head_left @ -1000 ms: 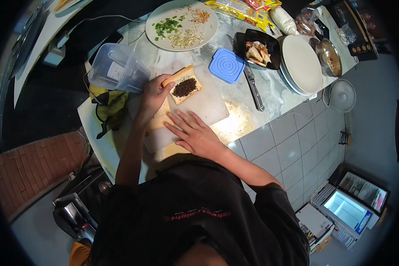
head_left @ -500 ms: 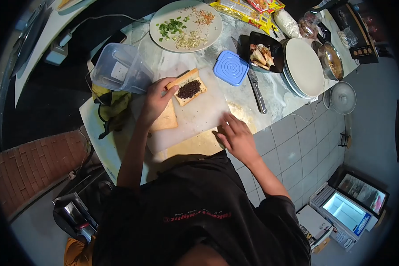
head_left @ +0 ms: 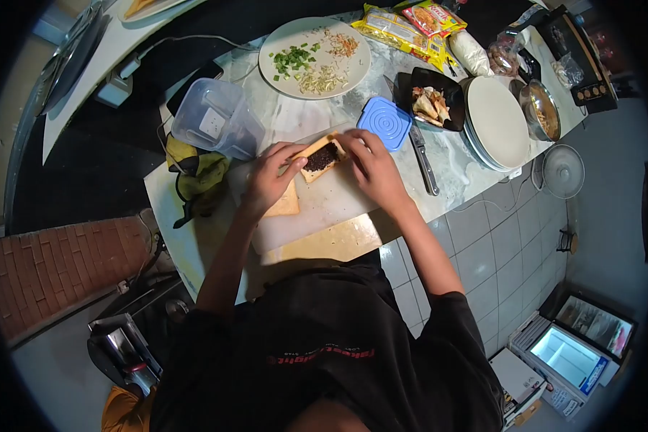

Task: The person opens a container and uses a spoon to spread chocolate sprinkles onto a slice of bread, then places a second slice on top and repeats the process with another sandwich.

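A slice of bread [head_left: 320, 158] topped with dark chocolate sprinkles is held slightly tilted over a white cutting board [head_left: 331, 209]. My left hand [head_left: 268, 181] grips its left edge, thumb on the near side. At the opposite edge my right hand [head_left: 373, 167] has its fingers closed around the far right corner; part of that edge is hidden behind them. Beneath and beside my left hand lies a plain slice of bread [head_left: 286, 202] on the board, partly covered.
A clear plastic container [head_left: 216, 119] stands at left by a dark and yellow cloth [head_left: 200, 176]. Beyond the board are a plate of chopped vegetables [head_left: 315, 57], a blue lid [head_left: 385, 124], a knife [head_left: 425, 162], a black bowl [head_left: 435, 101] and stacked plates [head_left: 497, 122].
My right hand has moved up and left from the board's near right edge to the sprinkled bread. My left hand still holds that slice. The whole view has shifted slightly.
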Demonstrator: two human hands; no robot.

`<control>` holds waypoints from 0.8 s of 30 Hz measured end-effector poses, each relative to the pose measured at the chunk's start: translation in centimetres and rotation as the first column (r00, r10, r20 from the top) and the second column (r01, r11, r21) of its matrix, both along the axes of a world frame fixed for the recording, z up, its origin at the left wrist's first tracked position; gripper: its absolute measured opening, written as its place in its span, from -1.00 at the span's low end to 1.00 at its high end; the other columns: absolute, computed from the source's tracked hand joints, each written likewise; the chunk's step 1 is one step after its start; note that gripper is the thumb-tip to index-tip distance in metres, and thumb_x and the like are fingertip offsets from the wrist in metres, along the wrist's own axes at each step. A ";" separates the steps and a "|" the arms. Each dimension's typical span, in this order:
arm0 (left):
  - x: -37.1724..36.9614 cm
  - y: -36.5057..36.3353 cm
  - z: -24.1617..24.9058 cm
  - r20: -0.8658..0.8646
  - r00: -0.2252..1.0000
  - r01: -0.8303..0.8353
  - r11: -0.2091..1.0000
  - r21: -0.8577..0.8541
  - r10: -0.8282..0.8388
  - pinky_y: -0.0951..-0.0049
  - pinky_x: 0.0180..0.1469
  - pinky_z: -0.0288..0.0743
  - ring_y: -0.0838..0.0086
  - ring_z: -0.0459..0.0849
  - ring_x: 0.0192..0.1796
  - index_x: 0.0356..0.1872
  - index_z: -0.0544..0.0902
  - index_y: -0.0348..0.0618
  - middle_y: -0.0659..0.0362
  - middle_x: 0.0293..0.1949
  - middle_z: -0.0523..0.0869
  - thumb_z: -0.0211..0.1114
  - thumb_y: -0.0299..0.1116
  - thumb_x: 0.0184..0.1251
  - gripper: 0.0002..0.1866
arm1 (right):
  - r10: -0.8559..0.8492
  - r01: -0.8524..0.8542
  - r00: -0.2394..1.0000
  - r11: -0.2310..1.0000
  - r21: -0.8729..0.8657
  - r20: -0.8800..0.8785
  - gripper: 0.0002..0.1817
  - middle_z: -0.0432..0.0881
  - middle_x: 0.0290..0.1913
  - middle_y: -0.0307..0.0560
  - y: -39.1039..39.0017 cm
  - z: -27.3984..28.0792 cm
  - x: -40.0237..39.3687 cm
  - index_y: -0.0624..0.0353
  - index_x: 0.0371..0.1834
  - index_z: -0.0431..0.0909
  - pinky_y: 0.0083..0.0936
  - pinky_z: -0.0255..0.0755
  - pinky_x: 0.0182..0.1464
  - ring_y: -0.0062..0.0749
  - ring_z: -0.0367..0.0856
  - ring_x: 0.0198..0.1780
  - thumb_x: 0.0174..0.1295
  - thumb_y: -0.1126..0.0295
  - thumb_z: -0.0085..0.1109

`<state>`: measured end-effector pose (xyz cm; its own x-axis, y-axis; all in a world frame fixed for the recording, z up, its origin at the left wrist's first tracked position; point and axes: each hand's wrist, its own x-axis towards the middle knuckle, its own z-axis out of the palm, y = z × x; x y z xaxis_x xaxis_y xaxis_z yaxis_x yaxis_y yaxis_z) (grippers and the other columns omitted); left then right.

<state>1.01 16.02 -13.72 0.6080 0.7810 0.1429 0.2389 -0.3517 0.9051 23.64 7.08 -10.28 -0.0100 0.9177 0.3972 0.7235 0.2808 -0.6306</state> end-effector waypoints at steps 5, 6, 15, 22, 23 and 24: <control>0.0 -0.7 -0.8 -0.042 0.999 -0.010 0.985 0.174 0.018 0.38 0.15 0.51 0.29 0.68 0.07 0.13 0.71 -0.23 0.09 0.04 0.68 0.32 -0.45 0.45 -0.72 | 0.115 -0.116 0.993 0.992 0.049 0.011 -0.76 0.61 0.05 0.05 2.4 -2.6 0.7 0.21 -0.01 0.66 -0.18 0.50 0.16 0.03 0.59 0.08 0.26 0.52 0.26; 0.1 -1.1 -0.7 -0.031 0.999 -0.032 0.990 0.138 0.037 0.35 0.17 0.49 0.24 0.66 0.10 0.08 0.72 -0.22 0.08 0.01 0.66 0.35 -0.46 0.40 -0.73 | 0.120 -0.119 0.993 0.993 -0.016 0.017 -0.80 0.62 0.02 0.04 2.1 -2.9 0.7 0.23 -0.06 0.66 -0.20 0.51 0.14 0.01 0.60 0.05 0.26 0.52 0.27; 0.7 -2.0 0.0 -0.016 0.990 -0.137 0.990 -0.005 0.137 0.31 0.13 0.51 0.29 0.65 0.03 0.06 0.64 -0.20 0.09 -0.02 0.66 0.41 -0.48 0.31 -0.69 | 0.111 -0.108 0.993 0.990 -0.086 0.026 -0.87 0.57 -0.12 0.05 1.9 -2.8 0.2 0.26 -0.16 0.63 -0.24 0.51 0.04 0.00 0.59 -0.06 0.30 0.46 0.29; 0.5 -2.1 0.4 -0.059 0.992 -0.107 0.994 0.009 0.108 0.31 0.13 0.53 0.30 0.65 0.02 0.08 0.60 -0.21 0.10 -0.06 0.64 0.49 -0.45 0.21 -0.59 | -0.082 0.013 0.967 0.962 -0.274 -0.242 -0.79 0.56 -0.10 0.05 2.9 -2.9 -0.6 0.31 -0.04 0.62 -0.29 0.54 -0.02 -0.05 0.63 -0.10 0.34 0.45 0.28; 0.5 -2.1 0.5 -0.060 0.992 -0.112 0.994 0.008 0.112 0.31 0.13 0.53 0.30 0.65 0.02 0.08 0.60 -0.21 0.10 -0.06 0.64 0.49 -0.45 0.21 -0.59 | -0.044 -0.014 0.976 0.964 -0.266 -0.212 -0.77 0.57 -0.09 0.05 2.9 -3.2 -0.3 0.30 0.00 0.62 -0.31 0.54 -0.01 -0.08 0.65 -0.09 0.34 0.45 0.29; 0.4 -2.2 0.5 -0.073 0.992 -0.102 0.994 0.038 0.105 0.30 0.14 0.52 0.27 0.64 0.04 0.10 0.59 -0.20 0.09 -0.06 0.63 0.50 -0.44 0.20 -0.56 | -0.008 -0.040 0.983 0.965 -0.260 -0.182 -0.75 0.57 -0.08 0.04 2.8 -3.6 0.0 0.29 0.04 0.62 -0.32 0.54 0.00 -0.10 0.66 -0.08 0.34 0.45 0.29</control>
